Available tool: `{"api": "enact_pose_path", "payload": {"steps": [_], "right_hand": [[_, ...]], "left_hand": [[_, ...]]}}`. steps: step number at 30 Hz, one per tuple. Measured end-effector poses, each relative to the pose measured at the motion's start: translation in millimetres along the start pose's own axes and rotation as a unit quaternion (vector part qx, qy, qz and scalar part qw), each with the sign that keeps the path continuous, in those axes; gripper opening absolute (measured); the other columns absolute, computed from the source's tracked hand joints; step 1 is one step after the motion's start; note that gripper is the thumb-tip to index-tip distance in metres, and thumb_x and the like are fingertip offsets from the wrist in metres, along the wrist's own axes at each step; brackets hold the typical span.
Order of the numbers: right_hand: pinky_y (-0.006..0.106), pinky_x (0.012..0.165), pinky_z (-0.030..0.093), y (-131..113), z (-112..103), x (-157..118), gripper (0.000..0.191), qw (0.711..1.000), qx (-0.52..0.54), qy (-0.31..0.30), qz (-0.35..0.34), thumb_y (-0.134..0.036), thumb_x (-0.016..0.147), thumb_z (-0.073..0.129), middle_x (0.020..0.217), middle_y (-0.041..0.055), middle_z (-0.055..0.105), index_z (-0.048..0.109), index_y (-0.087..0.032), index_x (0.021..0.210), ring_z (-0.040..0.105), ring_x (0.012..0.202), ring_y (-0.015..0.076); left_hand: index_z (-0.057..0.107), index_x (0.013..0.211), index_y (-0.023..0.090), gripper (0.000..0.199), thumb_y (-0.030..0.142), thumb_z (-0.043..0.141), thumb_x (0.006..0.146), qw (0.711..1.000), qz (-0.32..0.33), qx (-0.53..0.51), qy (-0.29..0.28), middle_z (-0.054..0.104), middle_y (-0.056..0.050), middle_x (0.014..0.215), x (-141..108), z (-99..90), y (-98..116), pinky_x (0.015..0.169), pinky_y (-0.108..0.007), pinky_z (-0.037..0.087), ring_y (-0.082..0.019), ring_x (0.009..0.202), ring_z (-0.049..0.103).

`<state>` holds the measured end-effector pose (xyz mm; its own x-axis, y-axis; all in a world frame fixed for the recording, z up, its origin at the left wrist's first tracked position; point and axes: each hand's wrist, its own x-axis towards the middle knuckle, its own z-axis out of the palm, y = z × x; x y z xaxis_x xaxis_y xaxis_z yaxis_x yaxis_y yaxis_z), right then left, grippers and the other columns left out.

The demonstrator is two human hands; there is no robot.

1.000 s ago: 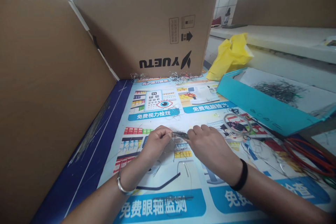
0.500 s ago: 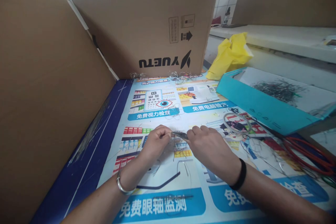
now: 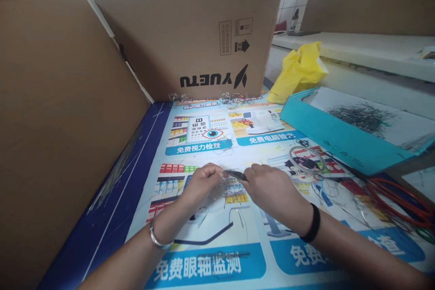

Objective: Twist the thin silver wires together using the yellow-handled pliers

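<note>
My right hand point(image 3: 273, 195) is closed round a pair of dark pliers point(image 3: 237, 175), whose jaws point left. At the tip of the jaws, my left hand point(image 3: 204, 186) pinches what looks like a thin wire, mostly hidden by the fingers. The two hands face each other just above the printed sheet point(image 3: 197, 161). Directly beneath the pliers is a loose tangle of thin wire point(image 3: 233, 186). Nearer to me lie a bent wire piece point(image 3: 240, 217) and a small bundle of dark wires point(image 3: 224, 255).
Cardboard panels point(image 3: 163, 31) wall off the left and back. At right stands a turquoise box point(image 3: 333, 140) holding a wire pile point(image 3: 360, 118), with a yellow bag point(image 3: 299, 72) behind it. A clear ring point(image 3: 307, 160) and red cable coils point(image 3: 397, 201) lie at right.
The pliers have turned slightly in my right hand, and their jaws now look narrower. Both hands have otherwise stayed almost in place.
</note>
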<state>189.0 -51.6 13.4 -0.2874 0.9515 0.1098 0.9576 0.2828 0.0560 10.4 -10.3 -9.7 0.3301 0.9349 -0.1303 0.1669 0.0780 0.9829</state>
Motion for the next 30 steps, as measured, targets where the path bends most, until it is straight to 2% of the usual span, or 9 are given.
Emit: {"api": "enact_pose_path", "payload": {"steps": [5, 15, 17, 19, 21, 23, 27, 30], "right_hand": [[0.025, 0.052, 0.027, 4, 7, 3, 0.026, 0.996, 0.06, -0.056, 0.032, -0.032, 0.088, 0.039, 0.074, 0.0033, 0.061, 0.057, -0.018, 0.076, 0.058, 0.066, 0.015], [0.025, 0.056, 0.031, 2, 11, 1, 0.026, 0.993, 0.081, -0.067, 0.047, -0.032, 0.087, 0.038, 0.078, 0.0041, 0.062, 0.057, -0.017, 0.079, 0.059, 0.071, 0.0155], [0.025, 0.056, 0.032, 2, 11, 0, 0.026, 0.993, 0.085, -0.068, 0.048, -0.033, 0.087, 0.038, 0.078, 0.0044, 0.062, 0.058, -0.017, 0.079, 0.059, 0.071, 0.0158], [0.025, 0.055, 0.032, 3, 11, 0, 0.028, 0.993, 0.086, -0.066, 0.05, -0.035, 0.088, 0.037, 0.078, 0.0046, 0.063, 0.058, -0.017, 0.079, 0.059, 0.07, 0.0162], [0.026, 0.055, 0.032, 3, 11, 0, 0.029, 0.993, 0.085, -0.062, 0.051, -0.036, 0.088, 0.037, 0.078, 0.0048, 0.063, 0.058, -0.018, 0.079, 0.06, 0.071, 0.0165], [0.025, 0.056, 0.032, 3, 10, 1, 0.029, 0.993, 0.083, -0.059, 0.051, -0.035, 0.088, 0.037, 0.08, 0.0049, 0.064, 0.058, -0.018, 0.08, 0.06, 0.072, 0.0166], [0.025, 0.057, 0.033, 3, 9, 1, 0.027, 0.993, 0.082, -0.061, 0.052, -0.033, 0.088, 0.037, 0.081, 0.005, 0.064, 0.059, -0.018, 0.081, 0.059, 0.072, 0.0162], [0.025, 0.057, 0.032, 3, 9, 1, 0.027, 0.994, 0.081, -0.057, 0.047, -0.033, 0.088, 0.037, 0.08, 0.0049, 0.063, 0.058, -0.018, 0.08, 0.059, 0.071, 0.0162]], "left_hand": [[0.061, 0.063, 0.016, 0.017, 0.026, 0.056, 0.075, 0.997, 0.051, 0.06, -0.018, 0.056, -0.002, 0.078, 1, -2.7, -2, 0.062, -0.022, 0.04, -0.013, 0.069, 0.051], [0.066, 0.082, 0.019, 0.021, 0.026, 0.046, 0.084, 0.988, 0.092, 0.116, -0.037, 0.06, -0.004, 0.089, 1, -6.6, -5, 0.08, -0.028, 0.04, -0.017, 0.086, 0.056], [0.065, 0.088, 0.019, 0.022, 0.027, 0.045, 0.085, 0.987, 0.096, 0.123, -0.031, 0.061, -0.005, 0.092, 0, -7.1, -3, 0.082, -0.029, 0.04, -0.018, 0.09, 0.056], [0.061, 0.093, 0.019, 0.021, 0.028, 0.044, 0.086, 0.984, 0.114, 0.137, 0.0, 0.061, -0.005, 0.093, -2, -7.5, -1, 0.081, -0.029, 0.04, -0.018, 0.09, 0.056], [0.058, 0.089, 0.018, 0.017, 0.028, 0.044, 0.085, 0.971, 0.161, 0.173, 0.047, 0.06, -0.004, 0.086, -6, -7.4, 2, 0.076, -0.028, 0.041, -0.017, 0.084, 0.055], [0.056, 0.082, 0.018, 0.01, 0.027, 0.051, 0.081, 0.949, 0.215, 0.221, 0.068, 0.057, -0.003, 0.08, -10, -6.3, 5, 0.072, -0.028, 0.041, -0.016, 0.077, 0.052], [0.053, 0.074, 0.019, 0.014, 0.03, 0.062, 0.073, 0.912, 0.261, 0.312, 0.063, 0.055, -0.002, 0.071, -16, -1.1, 7, 0.066, -0.028, 0.039, -0.016, 0.069, 0.05], [0.055, 0.074, 0.018, 0.014, 0.031, 0.062, 0.074, 0.879, 0.298, 0.367, 0.064, 0.058, -0.003, 0.069, -17, 3.0, 4, 0.065, -0.029, 0.037, -0.017, 0.069, 0.052]]}}
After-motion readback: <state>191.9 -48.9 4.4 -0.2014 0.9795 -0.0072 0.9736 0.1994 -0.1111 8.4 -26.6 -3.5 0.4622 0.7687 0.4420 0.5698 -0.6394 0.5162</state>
